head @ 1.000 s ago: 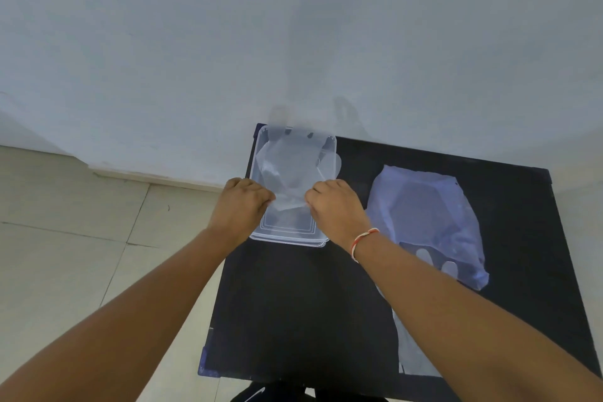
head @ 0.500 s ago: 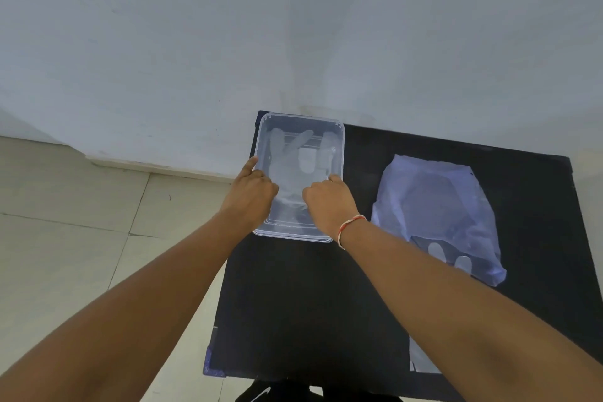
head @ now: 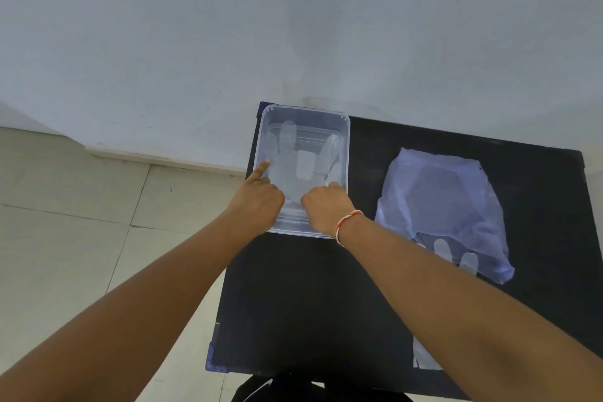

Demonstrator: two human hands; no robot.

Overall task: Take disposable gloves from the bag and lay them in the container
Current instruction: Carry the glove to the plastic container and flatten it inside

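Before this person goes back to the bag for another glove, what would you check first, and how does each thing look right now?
1. Glove lies inside the container: ok, its fingers spread flat on the bottom.
2. Glove edges kept within the rim: cannot tell, the clear plastic blurs together.
3. Left hand free to let go: ok, one finger points along the container's left wall, nothing in its grip.
4. Right hand free: cannot tell, its fingertips are curled down on the glove's cuff.
5. Bag within reach: ok, it lies on the table to the container's right.
6. More gloves left: ok, glove fingers show at the bag's near end.
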